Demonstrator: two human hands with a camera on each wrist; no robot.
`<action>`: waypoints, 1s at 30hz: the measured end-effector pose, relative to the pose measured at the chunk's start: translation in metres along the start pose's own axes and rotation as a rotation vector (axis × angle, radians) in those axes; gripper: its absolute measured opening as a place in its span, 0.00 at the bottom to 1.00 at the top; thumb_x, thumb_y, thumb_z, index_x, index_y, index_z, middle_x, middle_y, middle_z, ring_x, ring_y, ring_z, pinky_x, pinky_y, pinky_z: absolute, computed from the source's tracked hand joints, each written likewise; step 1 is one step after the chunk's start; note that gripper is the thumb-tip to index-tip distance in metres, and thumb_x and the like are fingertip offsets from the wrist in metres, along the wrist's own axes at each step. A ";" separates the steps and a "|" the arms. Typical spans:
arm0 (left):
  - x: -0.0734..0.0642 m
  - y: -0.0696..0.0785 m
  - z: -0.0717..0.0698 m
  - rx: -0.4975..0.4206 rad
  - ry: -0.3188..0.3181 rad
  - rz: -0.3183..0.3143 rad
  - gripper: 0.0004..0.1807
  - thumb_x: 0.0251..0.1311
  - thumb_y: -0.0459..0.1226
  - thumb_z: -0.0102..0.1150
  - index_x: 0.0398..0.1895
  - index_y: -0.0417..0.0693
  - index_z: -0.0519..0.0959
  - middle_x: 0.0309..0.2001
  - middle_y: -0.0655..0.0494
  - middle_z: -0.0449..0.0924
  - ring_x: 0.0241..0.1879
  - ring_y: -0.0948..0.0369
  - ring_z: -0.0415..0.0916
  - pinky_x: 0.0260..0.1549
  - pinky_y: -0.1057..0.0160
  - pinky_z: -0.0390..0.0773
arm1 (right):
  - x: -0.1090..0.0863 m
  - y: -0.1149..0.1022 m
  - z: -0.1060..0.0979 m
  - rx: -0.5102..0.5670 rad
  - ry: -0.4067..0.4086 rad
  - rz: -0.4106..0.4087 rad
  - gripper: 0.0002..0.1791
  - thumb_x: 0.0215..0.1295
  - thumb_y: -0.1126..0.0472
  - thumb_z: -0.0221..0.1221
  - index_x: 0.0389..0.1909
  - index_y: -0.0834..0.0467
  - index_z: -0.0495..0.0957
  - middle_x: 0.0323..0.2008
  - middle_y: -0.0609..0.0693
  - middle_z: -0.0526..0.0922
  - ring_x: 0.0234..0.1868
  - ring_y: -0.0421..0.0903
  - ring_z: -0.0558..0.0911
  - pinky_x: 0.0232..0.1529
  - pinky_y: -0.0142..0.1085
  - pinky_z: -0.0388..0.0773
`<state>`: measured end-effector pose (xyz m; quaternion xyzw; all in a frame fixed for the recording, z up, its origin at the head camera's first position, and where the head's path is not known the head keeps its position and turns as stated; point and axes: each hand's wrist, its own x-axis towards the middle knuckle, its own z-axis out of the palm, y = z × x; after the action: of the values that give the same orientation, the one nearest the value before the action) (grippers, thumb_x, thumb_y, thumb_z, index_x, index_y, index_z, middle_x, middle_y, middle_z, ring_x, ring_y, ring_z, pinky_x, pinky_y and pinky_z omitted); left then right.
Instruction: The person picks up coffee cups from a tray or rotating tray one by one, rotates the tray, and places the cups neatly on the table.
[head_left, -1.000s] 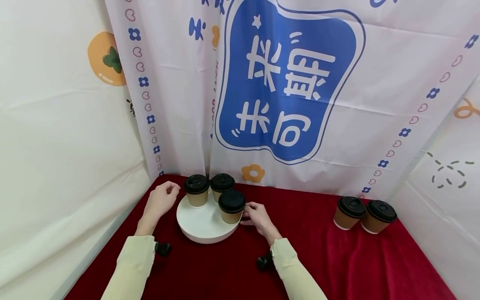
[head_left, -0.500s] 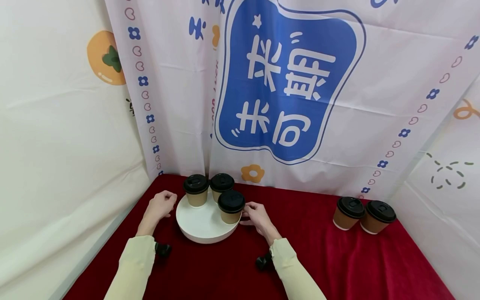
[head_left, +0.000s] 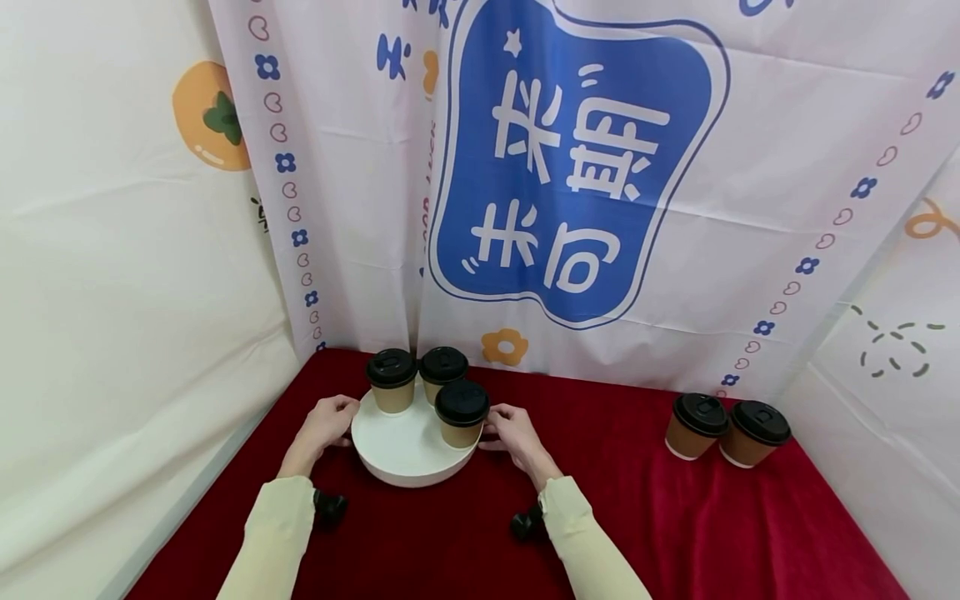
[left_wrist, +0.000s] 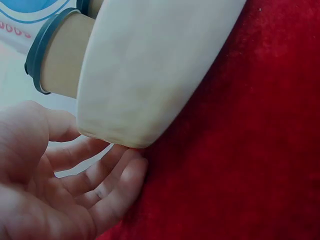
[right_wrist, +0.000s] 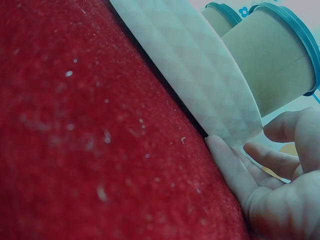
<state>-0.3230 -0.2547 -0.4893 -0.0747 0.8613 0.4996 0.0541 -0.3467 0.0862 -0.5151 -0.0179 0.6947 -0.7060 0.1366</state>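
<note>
A round white tray (head_left: 408, 446) with a thick, diamond-patterned side (right_wrist: 200, 65) lies on the red cloth. Three brown paper cups with black lids stand on it: a left cup (head_left: 392, 383), a back cup (head_left: 442, 373) and a front right cup (head_left: 461, 414). My left hand (head_left: 324, 427) is at the tray's left edge; its curled fingers (left_wrist: 117, 192) reach the lower edge and another digit meets the upper rim. On the opposite side, my right hand (head_left: 516, 435) holds the edge between upper and lower fingertips (right_wrist: 220, 150), close beside the front right cup.
Two more lidded paper cups, one (head_left: 696, 427) beside the other (head_left: 753, 433), stand at the right back of the red cloth (head_left: 622, 500). A printed curtain (head_left: 360, 208) hangs right behind, and white fabric walls (head_left: 150, 333) close off both sides.
My left hand has come down and toward me, then in to the tray's left edge. My right hand, the tray and all the cups have stayed in place.
</note>
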 end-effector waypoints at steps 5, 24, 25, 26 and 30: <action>0.001 0.001 0.000 -0.020 -0.019 0.002 0.25 0.75 0.43 0.40 0.65 0.33 0.68 0.59 0.33 0.71 0.43 0.53 0.79 0.33 0.59 0.85 | -0.001 -0.001 0.000 -0.002 0.000 -0.009 0.16 0.73 0.58 0.52 0.52 0.63 0.79 0.42 0.56 0.83 0.37 0.44 0.84 0.39 0.42 0.86; 0.001 0.000 0.002 -0.015 -0.039 -0.004 0.26 0.75 0.43 0.38 0.67 0.34 0.66 0.62 0.32 0.69 0.46 0.51 0.78 0.34 0.58 0.84 | -0.004 -0.022 -0.017 -0.065 -0.006 -0.027 0.19 0.74 0.58 0.51 0.58 0.66 0.73 0.52 0.67 0.76 0.48 0.56 0.81 0.42 0.50 0.85; 0.002 0.000 0.002 -0.015 -0.037 -0.003 0.26 0.75 0.43 0.38 0.67 0.34 0.66 0.62 0.32 0.69 0.47 0.50 0.78 0.34 0.58 0.84 | -0.004 -0.026 -0.018 -0.067 0.000 -0.037 0.19 0.74 0.57 0.52 0.58 0.67 0.73 0.53 0.68 0.75 0.49 0.58 0.81 0.43 0.51 0.85; 0.002 0.001 0.002 -0.014 -0.037 -0.003 0.26 0.75 0.43 0.38 0.67 0.34 0.66 0.62 0.32 0.69 0.47 0.50 0.78 0.34 0.58 0.84 | -0.005 -0.030 -0.020 -0.070 0.005 -0.045 0.20 0.74 0.57 0.52 0.58 0.67 0.73 0.54 0.68 0.75 0.51 0.59 0.80 0.43 0.51 0.84; 0.003 0.003 0.001 -0.017 -0.035 -0.011 0.26 0.75 0.43 0.37 0.67 0.34 0.66 0.63 0.32 0.68 0.49 0.48 0.78 0.35 0.57 0.84 | -0.008 -0.050 -0.022 -0.107 0.023 -0.097 0.19 0.74 0.57 0.53 0.57 0.65 0.75 0.56 0.69 0.75 0.54 0.62 0.79 0.44 0.51 0.84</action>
<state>-0.3261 -0.2524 -0.4878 -0.0711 0.8555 0.5080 0.0712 -0.3517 0.1096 -0.4656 -0.0507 0.7313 -0.6737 0.0930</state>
